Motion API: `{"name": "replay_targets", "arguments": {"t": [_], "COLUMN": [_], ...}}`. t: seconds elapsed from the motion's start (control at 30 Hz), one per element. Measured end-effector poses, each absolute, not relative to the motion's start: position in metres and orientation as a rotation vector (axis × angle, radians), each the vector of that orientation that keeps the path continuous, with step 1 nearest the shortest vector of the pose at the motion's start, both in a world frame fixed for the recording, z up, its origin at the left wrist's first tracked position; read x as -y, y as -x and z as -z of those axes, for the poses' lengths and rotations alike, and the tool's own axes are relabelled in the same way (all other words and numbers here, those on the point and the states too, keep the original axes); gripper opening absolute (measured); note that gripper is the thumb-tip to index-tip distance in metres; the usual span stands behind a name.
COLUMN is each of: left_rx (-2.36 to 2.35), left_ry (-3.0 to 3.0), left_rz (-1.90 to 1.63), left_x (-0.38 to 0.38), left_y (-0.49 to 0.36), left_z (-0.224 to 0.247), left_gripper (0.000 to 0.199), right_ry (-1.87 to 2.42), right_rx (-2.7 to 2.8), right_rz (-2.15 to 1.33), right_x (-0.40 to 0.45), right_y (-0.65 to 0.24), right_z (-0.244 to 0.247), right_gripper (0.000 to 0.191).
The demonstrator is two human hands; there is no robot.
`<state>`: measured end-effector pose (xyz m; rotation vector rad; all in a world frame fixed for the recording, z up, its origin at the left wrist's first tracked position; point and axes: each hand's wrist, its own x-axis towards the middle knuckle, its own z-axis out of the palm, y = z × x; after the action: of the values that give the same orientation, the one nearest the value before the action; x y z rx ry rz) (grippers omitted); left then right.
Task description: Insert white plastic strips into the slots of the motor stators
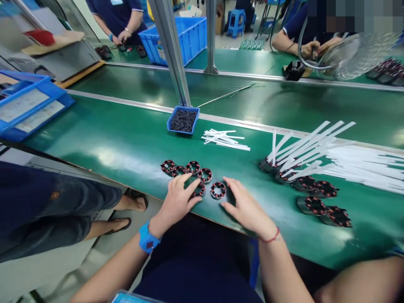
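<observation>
Head view, looking down on a green bench [126, 143]. The person's left hand [176, 201] lies palm down over a small cluster of wound stator rings [193, 167], its fingers loosely curled, fingertips resting on one ring [198, 190] at the near edge of the group. It looks like a touch and not a closed grip. The right hand [248, 208] is spread flat and holds nothing, its fingertips just beside a lone ring [218, 190] that sits between the two hands.

These rings look small, rigid and light, with dark cores and reddish windings around the poles. As a judgement, the windings are the delicate part; the safest hold would be a pinch across the outer rim, or a fingertip in the centre hole, keeping nails off the wire. On the smooth mat they would probably slide easily.

To the right sits a second group of stators [315, 198], some with long white strips [309, 147] sticking up out of them. A loose pile of short white strips [224, 139] lies further back, next to a blue tray [172, 126] of small dark parts.

What is hard to read: the left palm covers part of the cluster, so the count of rings is uncertain. The tray's contents are too small to identify. The right edge is motion-blurred, the white strips there smearing together. Two other people work across the far bench, cut off by the top of the frame.
</observation>
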<state>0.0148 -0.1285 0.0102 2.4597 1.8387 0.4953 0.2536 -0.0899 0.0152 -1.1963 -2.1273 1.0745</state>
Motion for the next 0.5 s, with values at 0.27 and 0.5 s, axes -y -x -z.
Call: {"name": "replay_targets", "arguments": {"t": [0.27, 0.5], "left_rx": [-1.603, -1.507], "left_ry": [-2.600, -2.652], "left_rz": [-0.478, -0.258], "left_x": [0.099, 0.104], "left_y": [-0.040, -0.061], "left_z": [-0.027, -0.032], "left_gripper": [0.039, 0.022], "right_ry": [1.187, 1.452], "right_rx": [2.174, 2.429], "right_rz": [-0.936, -0.230], "right_x": [0.049, -0.064], "right_y": [-0.253, -0.204], "right_z": [-0.036, -0.029], "right_gripper": [0.046, 0.022]}}
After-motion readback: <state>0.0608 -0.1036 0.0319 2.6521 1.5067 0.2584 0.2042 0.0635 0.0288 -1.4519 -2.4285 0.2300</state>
